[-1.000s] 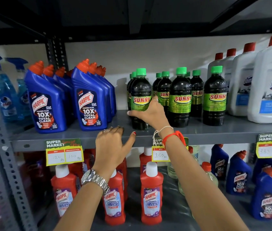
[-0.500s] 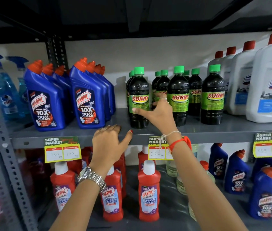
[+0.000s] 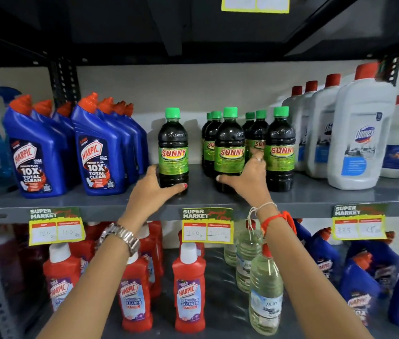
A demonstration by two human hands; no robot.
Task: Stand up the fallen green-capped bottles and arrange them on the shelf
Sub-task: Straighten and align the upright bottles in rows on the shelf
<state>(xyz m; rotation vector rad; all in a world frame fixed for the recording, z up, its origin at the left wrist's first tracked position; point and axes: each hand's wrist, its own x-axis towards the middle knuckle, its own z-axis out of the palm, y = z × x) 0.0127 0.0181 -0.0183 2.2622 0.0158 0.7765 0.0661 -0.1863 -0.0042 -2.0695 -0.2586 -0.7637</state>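
Several dark green-capped Sunny bottles stand upright on the grey shelf [image 3: 316, 199]. One bottle [image 3: 172, 152] stands alone to the left of the group. My left hand [image 3: 154, 189] wraps its base, thumb in front and fingers on its left side. My right hand [image 3: 245, 177] grips the lower part of the middle front bottle [image 3: 229, 152], with its fingers reaching between that one and the right front bottle [image 3: 280, 148]. More green caps show in the rows behind these two.
Blue Harpic bottles [image 3: 98, 155] stand close on the left, white Domex bottles [image 3: 362, 140] on the right. Yellow price tags [image 3: 207, 226] hang on the shelf edge. Red Harpic bottles [image 3: 188, 287] and clear bottles [image 3: 265, 292] fill the shelf below.
My right hand left the left bottle and went to the middle front bottle. My left hand rose from the shelf edge onto the left bottle's base.
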